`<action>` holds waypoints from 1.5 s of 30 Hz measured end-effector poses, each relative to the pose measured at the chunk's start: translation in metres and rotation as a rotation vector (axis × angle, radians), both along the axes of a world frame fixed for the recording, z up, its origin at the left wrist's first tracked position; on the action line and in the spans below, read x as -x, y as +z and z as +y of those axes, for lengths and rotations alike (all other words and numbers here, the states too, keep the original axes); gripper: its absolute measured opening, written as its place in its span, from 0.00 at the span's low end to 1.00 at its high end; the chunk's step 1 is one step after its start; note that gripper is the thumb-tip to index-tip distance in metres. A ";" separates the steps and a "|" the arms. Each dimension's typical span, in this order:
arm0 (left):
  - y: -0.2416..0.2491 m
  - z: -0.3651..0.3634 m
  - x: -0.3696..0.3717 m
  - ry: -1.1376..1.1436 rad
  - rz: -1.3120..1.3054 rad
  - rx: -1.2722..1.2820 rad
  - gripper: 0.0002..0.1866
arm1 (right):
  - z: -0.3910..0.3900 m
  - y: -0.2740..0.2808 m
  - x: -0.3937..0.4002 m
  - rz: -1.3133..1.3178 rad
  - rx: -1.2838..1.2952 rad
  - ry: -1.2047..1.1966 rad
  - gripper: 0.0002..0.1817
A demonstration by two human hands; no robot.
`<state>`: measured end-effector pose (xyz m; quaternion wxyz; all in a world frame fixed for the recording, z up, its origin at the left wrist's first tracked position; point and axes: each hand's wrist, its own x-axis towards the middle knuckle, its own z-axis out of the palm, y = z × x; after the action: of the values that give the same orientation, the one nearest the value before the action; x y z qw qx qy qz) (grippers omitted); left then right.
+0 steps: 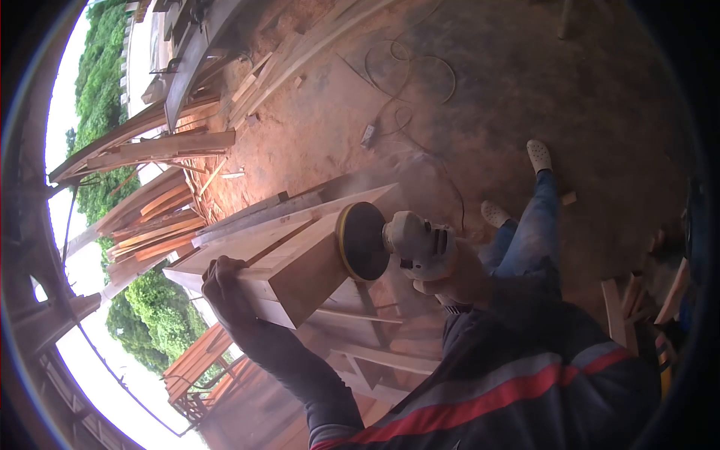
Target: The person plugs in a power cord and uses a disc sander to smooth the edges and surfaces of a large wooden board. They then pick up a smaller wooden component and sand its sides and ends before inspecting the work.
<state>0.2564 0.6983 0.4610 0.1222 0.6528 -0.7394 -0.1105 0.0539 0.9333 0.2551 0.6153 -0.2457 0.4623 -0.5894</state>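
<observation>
My right hand (457, 283) is wrapped round the body of a pale power sander (422, 244). The sander's round dark disc (364, 241), with a yellow rim, stands on edge against the end of a light wooden box-like piece (306, 274). My left hand (223, 283) grips the far left corner of this piece, its fingers bent over the edge. The wooden piece rests on long boards (240, 238). Dust hazes the air round the disc.
A cord (450, 176) runs over the dusty floor to a small socket block (367, 136). Stacked planks (154, 229) lie at the left, more timber (622, 311) at the lower right. My legs (532, 240) and light clogs (538, 155) show at the right.
</observation>
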 end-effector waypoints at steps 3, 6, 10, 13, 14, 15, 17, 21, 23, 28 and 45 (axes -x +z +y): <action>0.000 0.000 0.002 0.080 -0.023 0.008 0.27 | 0.004 -0.019 -0.012 -0.046 -0.040 -0.050 0.27; 0.003 0.001 0.005 0.072 -0.055 0.005 0.27 | 0.008 -0.029 -0.015 -0.087 -0.082 -0.040 0.27; 0.003 0.002 0.005 0.016 -0.058 0.015 0.27 | 0.005 -0.039 -0.009 0.172 -0.054 -0.014 0.26; 0.002 0.001 0.004 0.008 -0.046 0.015 0.26 | 0.009 -0.058 -0.014 0.143 -0.009 -0.034 0.25; 0.002 0.002 0.005 -0.007 -0.038 0.009 0.26 | 0.010 -0.059 -0.014 0.126 -0.008 -0.029 0.25; 0.003 0.003 0.004 -0.022 -0.030 0.004 0.26 | 0.011 -0.060 -0.014 0.109 -0.007 -0.024 0.25; 0.001 0.001 -0.001 -0.066 -0.026 0.016 0.25 | 0.010 -0.059 -0.012 -0.005 -0.146 0.000 0.25; 0.000 -0.002 -0.008 -0.020 -0.020 0.022 0.26 | 0.010 -0.069 -0.011 -0.187 -0.235 0.012 0.24; -0.001 -0.002 -0.008 -0.005 -0.008 0.017 0.26 | 0.011 -0.074 -0.012 -0.194 -0.253 -0.020 0.23; 0.001 0.003 0.002 0.038 -0.028 0.021 0.26 | 0.008 -0.088 -0.015 -0.195 -0.314 -0.047 0.21; -0.001 0.001 -0.005 0.029 0.047 0.033 0.26 | -0.007 -0.122 -0.010 -0.607 -0.532 -0.074 0.20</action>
<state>0.2610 0.6989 0.4596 0.1518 0.6586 -0.7285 -0.1117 0.0642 0.9259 0.1327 0.7443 0.1239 0.4046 -0.5167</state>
